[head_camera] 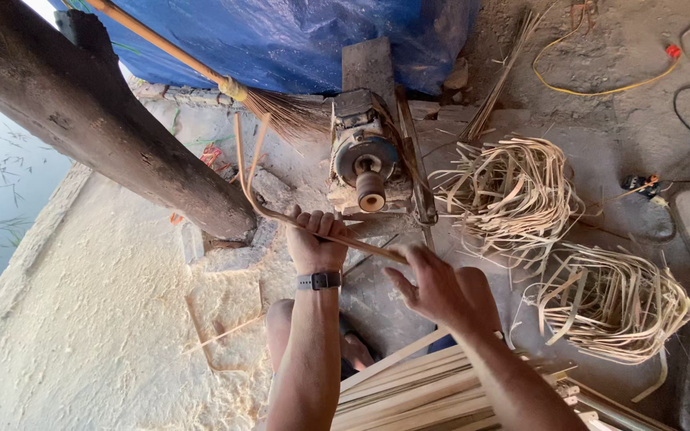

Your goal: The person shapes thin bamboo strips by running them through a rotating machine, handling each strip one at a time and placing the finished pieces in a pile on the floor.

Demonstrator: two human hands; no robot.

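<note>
2 hands: left [315, 239] grips a bent cane strip [281, 211], right [433, 283] seemingly pinches it.

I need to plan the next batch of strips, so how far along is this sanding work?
Looks done: two heaps of curled strips right of the sanding machine, and sawdust across the floor. In hand: left hand and right hand hold one bent strip below the drum. Left: a stack of straight strips by the knees.
</note>
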